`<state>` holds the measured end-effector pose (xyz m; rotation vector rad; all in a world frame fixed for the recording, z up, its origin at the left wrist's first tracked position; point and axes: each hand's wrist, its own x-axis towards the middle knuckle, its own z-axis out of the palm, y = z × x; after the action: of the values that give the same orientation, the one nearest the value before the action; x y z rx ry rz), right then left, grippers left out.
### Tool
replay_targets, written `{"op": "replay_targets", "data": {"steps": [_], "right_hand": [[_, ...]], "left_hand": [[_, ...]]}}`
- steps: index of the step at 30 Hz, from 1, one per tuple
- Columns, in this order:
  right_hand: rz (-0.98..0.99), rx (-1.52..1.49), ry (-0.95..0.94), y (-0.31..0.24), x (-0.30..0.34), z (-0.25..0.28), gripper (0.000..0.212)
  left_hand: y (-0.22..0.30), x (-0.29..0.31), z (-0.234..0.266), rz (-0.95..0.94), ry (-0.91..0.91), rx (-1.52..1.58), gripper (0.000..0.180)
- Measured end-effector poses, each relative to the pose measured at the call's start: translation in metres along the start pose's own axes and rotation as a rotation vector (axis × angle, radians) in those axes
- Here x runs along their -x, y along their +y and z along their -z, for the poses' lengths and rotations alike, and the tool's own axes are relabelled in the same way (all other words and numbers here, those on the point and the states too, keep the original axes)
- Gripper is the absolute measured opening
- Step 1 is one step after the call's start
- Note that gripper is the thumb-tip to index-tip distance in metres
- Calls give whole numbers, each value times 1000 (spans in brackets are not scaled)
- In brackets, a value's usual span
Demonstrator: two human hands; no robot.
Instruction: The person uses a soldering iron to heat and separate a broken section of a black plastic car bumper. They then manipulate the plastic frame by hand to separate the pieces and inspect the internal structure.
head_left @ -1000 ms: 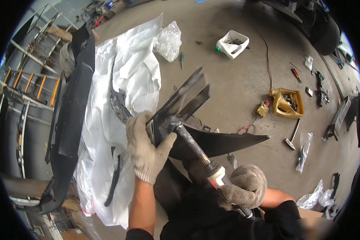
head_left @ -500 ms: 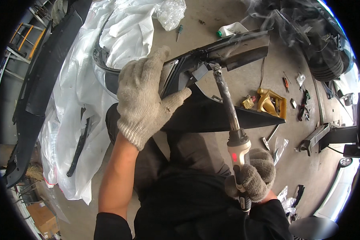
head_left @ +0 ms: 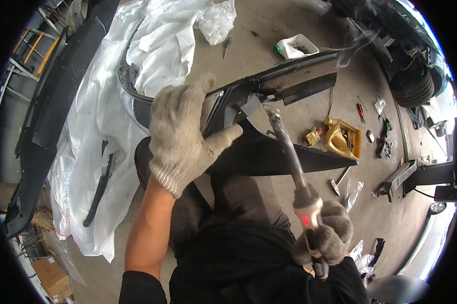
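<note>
My left hand (head_left: 180, 131), in a knitted work glove, grips the edge of a black plastic car bumper (head_left: 289, 158) with its fingers over the top and its thumb stretched along the near side. The bumper lies across my knees. In my gloved right hand (head_left: 327, 235) is a hot-air plastic welder (head_left: 292, 154), light-bodied with a long metal barrel and a red light. Its nozzle points up and left, a little short of a grey rectangular patch (head_left: 250, 105) on the bumper's inner side. Thin smoke hangs beyond the bumper's far right end.
White plastic sheeting (head_left: 94, 126) lies to the left beside another long black panel (head_left: 48, 121). On the floor are a cut white container (head_left: 292, 45), a cut yellow jug (head_left: 335, 139), a hammer (head_left: 337, 182) and a screwdriver (head_left: 227, 48). A lift arm (head_left: 406, 175) juts in at right.
My right hand has drawn the welder down toward me, so its nozzle has come away from the patch. The smoke has thinned, and the bumper's right end sits slightly lower.
</note>
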<state>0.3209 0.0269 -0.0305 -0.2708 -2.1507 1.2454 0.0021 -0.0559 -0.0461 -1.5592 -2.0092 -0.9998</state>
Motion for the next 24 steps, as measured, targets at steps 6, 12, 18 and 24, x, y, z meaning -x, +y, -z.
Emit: {"op": "replay_targets", "data": {"steps": [6, 12, 18, 24], "right_hand": [[17, -157, 1002, 14, 25, 5, 35], [-190, 239, 888, 48, -59, 57, 41], [-488, -296, 452, 137, -16, 91, 62], [-828, -682, 555, 198, 71, 107, 35]], "left_hand": [[0, -14, 14, -52, 57, 195, 55], [11, -18, 15, 52, -16, 238, 41], [7, -14, 16, 36, 25, 238, 39], [16, -17, 7, 15, 76, 184, 38]]}}
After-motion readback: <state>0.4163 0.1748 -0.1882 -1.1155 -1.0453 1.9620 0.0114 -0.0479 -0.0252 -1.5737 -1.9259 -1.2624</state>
